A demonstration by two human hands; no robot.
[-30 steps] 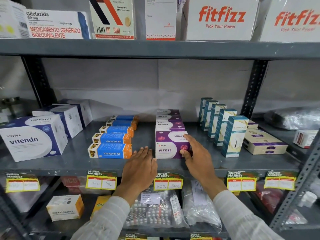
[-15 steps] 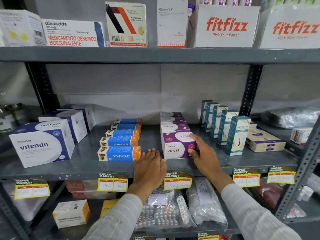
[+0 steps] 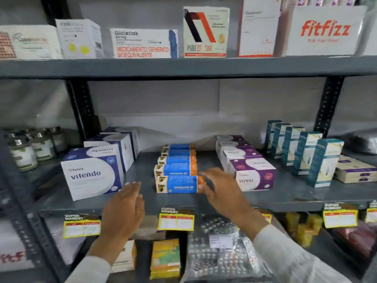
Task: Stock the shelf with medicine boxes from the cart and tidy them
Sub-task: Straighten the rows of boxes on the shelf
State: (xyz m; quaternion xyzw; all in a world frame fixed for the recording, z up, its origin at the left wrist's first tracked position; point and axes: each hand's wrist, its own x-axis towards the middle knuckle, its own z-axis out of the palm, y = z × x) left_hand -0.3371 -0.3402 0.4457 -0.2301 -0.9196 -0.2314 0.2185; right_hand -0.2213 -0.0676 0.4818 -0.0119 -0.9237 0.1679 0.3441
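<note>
On the grey middle shelf [image 3: 285, 198] a row of blue-and-orange Vivalyn boxes [image 3: 176, 183] runs front to back. My right hand [image 3: 221, 186] is spread open at the right end of the front Vivalyn box, fingers touching or nearly touching it. My left hand [image 3: 124, 207] hovers open over the shelf's front edge, left of that box and below the white-and-blue Vitendo box [image 3: 91, 177]. To the right of my right hand stands a row of purple-and-white Viresi boxes [image 3: 253, 177]. The cart is out of sight.
Teal upright boxes [image 3: 324, 162] and flat cream boxes [image 3: 355, 172] stand at the right. Small bottles [image 3: 24, 154] sit far left. The upper shelf holds a Fitfizz carton [image 3: 324, 31] and other boxes. Blister-pack bags [image 3: 220, 252] lie on the lower shelf. Dark uprights [image 3: 79, 107] frame the bay.
My right hand has let go of the front Viresi box and moved left to the front Vivalyn box. My left hand shifted left too, and the view swung left.
</note>
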